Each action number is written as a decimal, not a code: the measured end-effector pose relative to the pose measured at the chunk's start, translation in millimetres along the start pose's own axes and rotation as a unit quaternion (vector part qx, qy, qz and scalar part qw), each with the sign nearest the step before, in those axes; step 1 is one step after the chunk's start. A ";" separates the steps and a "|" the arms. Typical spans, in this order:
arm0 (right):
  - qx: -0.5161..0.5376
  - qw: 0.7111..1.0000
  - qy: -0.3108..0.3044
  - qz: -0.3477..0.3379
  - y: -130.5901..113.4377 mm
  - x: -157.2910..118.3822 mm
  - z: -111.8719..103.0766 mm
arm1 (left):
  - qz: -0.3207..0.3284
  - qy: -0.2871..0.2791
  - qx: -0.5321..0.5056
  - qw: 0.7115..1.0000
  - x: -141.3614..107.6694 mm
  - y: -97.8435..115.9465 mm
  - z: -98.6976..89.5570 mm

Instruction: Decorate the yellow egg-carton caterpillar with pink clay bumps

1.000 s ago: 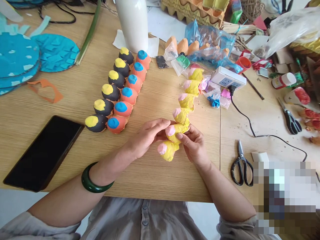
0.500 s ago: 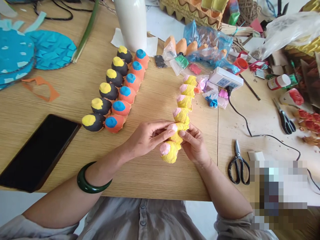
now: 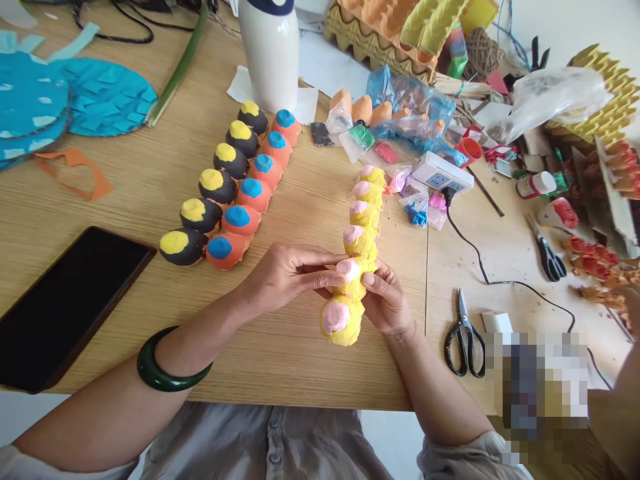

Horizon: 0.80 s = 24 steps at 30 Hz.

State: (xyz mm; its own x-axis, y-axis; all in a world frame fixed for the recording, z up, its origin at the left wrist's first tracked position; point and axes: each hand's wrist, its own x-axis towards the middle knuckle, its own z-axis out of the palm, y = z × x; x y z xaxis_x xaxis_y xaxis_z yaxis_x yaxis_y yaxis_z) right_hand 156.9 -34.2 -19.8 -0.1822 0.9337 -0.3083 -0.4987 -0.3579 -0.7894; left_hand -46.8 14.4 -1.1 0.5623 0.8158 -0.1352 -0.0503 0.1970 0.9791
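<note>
A bumpy yellow strip with pink tips (image 3: 361, 241) runs away from me near the middle of the table. My left hand (image 3: 287, 277) grips it from the left, thumb and fingers at the second bump from the near end. From the right, my right hand (image 3: 387, 300) holds the same part, its thumb on the yellow surface and its other fingers partly hidden behind. To the left lie a black strip with yellow tips (image 3: 219, 185) and an orange strip with blue tips (image 3: 254, 188), side by side.
A dark phone (image 3: 75, 303) lies at left. Black-handled scissors (image 3: 465, 337) and a corded power strip (image 3: 443, 177) are at right. Behind stand a white bottle (image 3: 273, 60) and egg trays (image 3: 383, 33). Another person's arm (image 3: 627, 373) shows at the right edge.
The near end of the yellow strip has tilted up, showing its pink tip more squarely. Both hands still hold it. The view has shifted slightly, and another person's arm has appeared at right.
</note>
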 end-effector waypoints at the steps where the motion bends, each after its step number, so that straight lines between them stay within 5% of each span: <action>1: 0.000 1.000 -0.001 -0.004 -0.1 -0.6 -0.5 | 0.006 0.000 -0.011 1.000 -0.2 0.9 0.6; 12: -0.006 0.999 0.037 0.000 -1.0 -3.9 -1.8 | 0.034 0.014 -0.102 0.994 -2.3 0.4 9.2; 17: -0.008 0.998 0.054 -0.009 -2.3 -3.4 -4.3 | 0.051 0.014 -0.064 0.997 -1.0 1.7 10.8; 24: -0.008 1.000 0.029 -0.007 -1.0 -3.7 -2.0 | 0.033 0.027 -0.114 0.993 -2.9 -3.8 18.4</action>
State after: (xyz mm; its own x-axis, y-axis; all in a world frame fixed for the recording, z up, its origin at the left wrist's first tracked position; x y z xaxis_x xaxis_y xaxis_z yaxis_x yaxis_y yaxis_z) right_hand 159.8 -37.3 -18.9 -0.1251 0.9369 -0.3263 -0.4875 -0.3445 -0.8023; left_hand -33.0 1.3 -1.6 0.5074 0.8574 -0.0861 -0.2741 0.2553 0.9272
